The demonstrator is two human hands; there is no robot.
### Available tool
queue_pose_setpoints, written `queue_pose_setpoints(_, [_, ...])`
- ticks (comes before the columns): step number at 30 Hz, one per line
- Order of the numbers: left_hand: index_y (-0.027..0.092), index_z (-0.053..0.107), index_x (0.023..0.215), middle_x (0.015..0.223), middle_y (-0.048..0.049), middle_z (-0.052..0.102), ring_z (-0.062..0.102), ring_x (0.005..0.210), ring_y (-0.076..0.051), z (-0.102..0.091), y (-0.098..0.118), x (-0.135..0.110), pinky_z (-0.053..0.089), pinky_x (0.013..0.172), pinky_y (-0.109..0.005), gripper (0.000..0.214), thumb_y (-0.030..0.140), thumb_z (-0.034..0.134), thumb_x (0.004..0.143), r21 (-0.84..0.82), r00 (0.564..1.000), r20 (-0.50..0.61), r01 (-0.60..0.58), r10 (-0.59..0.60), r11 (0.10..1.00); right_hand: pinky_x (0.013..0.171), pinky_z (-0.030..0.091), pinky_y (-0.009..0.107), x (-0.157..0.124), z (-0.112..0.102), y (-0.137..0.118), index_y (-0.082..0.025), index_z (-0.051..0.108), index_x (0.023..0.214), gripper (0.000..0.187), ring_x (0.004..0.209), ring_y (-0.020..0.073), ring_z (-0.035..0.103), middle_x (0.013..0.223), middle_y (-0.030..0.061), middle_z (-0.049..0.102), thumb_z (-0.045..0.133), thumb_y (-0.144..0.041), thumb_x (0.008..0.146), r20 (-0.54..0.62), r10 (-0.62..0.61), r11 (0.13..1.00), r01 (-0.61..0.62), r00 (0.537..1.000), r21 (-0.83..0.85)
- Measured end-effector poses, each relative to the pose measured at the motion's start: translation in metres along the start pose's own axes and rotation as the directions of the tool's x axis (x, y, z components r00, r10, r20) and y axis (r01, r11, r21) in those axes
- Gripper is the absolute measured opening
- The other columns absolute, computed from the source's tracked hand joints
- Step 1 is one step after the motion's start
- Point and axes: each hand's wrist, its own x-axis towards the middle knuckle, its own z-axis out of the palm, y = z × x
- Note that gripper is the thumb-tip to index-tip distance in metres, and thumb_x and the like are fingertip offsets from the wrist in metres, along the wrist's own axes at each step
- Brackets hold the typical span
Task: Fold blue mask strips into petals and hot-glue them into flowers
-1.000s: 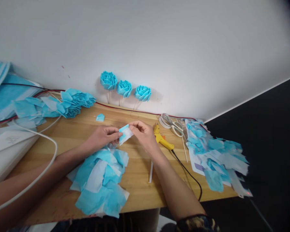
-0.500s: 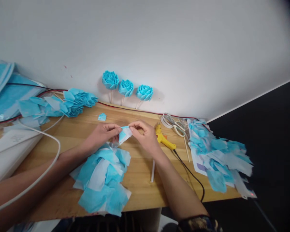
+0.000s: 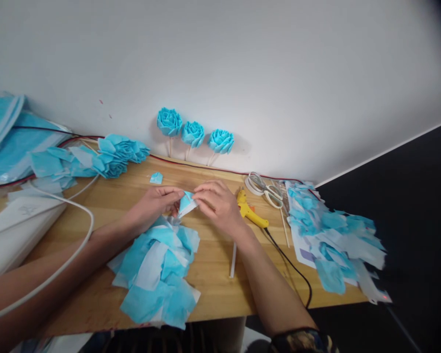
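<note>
Between my hands is a small blue-and-white fabric piece (image 3: 187, 202), partly folded, its corners creased inward. My left hand (image 3: 160, 202) pinches its left edge between thumb and fingers. On the other side, the fingertips of my right hand (image 3: 217, 205) press the fold at its right edge. Just below my hands lies a loose pile of blue and white fabric pieces (image 3: 161, 274). One small folded blue petal (image 3: 156, 178) rests on the wooden table (image 3: 209, 294) beyond my left hand.
A yellow glue gun (image 3: 255, 215) lies right of my right hand, with scissors (image 3: 272, 195) and a thin stick (image 3: 284, 228) beyond. Three blue fabric flowers (image 3: 193, 134) stand against the wall. A glue stick (image 3: 232, 261), more fabric pieces (image 3: 330, 235) and a white cable (image 3: 90, 220) are around.
My right fingers have moved from the upper right corner of the fabric piece onto its fold, bringing that corner inward. The piece now looks more pointed. My left hand keeps its hold.
</note>
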Motion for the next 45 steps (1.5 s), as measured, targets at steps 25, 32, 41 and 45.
queue_pose_setpoints(25, [0.018, 0.069, 0.071, 0.062, 0.002, 0.062, 0.054, 0.057, -0.011, -0.005, -0.007, 0.005, 0.043, 0.058, -0.024, 0.025, 0.041, 0.073, 0.079, 0.078, 0.988, -0.084, -0.127, 0.133, 0.989, 0.097, 0.048, 0.038, -0.002, 0.002, -0.01, -0.025, 0.057, 0.126, 0.031, 0.11, 0.02, 0.062, 0.116, 0.0064, 0.069, 0.051, -0.032, 0.097, -0.001, 0.392, 0.826, -0.352, 0.92, 0.441])
queue_pose_setpoints(32, [0.018, 0.071, 0.072, 0.059, 0.0019, 0.062, 0.054, 0.058, -0.012, -0.005, -0.004, 0.003, 0.042, 0.06, -0.025, 0.024, 0.04, 0.071, 0.082, 0.117, 0.982, -0.067, -0.168, 0.177, 0.979, 0.084, 0.053, 0.032, -0.001, 0.019, -0.015, -0.026, 0.057, 0.13, 0.049, 0.085, 0.0155, 0.064, 0.098, 0.0007, 0.068, 0.068, -0.04, 0.085, 0.32, 0.608, 0.287, -0.577, 0.726, 0.765])
queue_pose_setpoints(41, [0.018, 0.071, 0.07, 0.057, 0.0024, 0.061, 0.053, 0.057, -0.012, 0.0, 0.0, 0.0, 0.041, 0.058, -0.024, 0.022, 0.037, 0.07, 0.081, 0.196, 0.981, -0.038, -0.179, 0.189, 0.964, 0.08, 0.049, 0.028, -0.002, 0.026, -0.021, -0.025, 0.061, 0.124, 0.051, 0.079, 0.0137, 0.061, 0.087, -0.0025, 0.066, 0.075, -0.028, 0.076, 0.326, 0.611, 0.2, -0.538, 0.722, 0.819])
queue_pose_setpoints(45, [0.017, 0.068, 0.068, 0.06, 0.0012, 0.061, 0.054, 0.057, -0.012, -0.001, -0.003, 0.0, 0.043, 0.059, -0.024, 0.028, 0.041, 0.068, 0.083, 0.115, 0.983, -0.031, -0.176, 0.181, 0.978, 0.076, 0.046, 0.026, -0.002, 0.026, -0.02, -0.025, 0.062, 0.121, 0.048, 0.076, 0.0131, 0.059, 0.085, -0.0031, 0.064, 0.073, -0.025, 0.075, 0.284, 0.624, 0.278, -0.547, 0.728, 0.79])
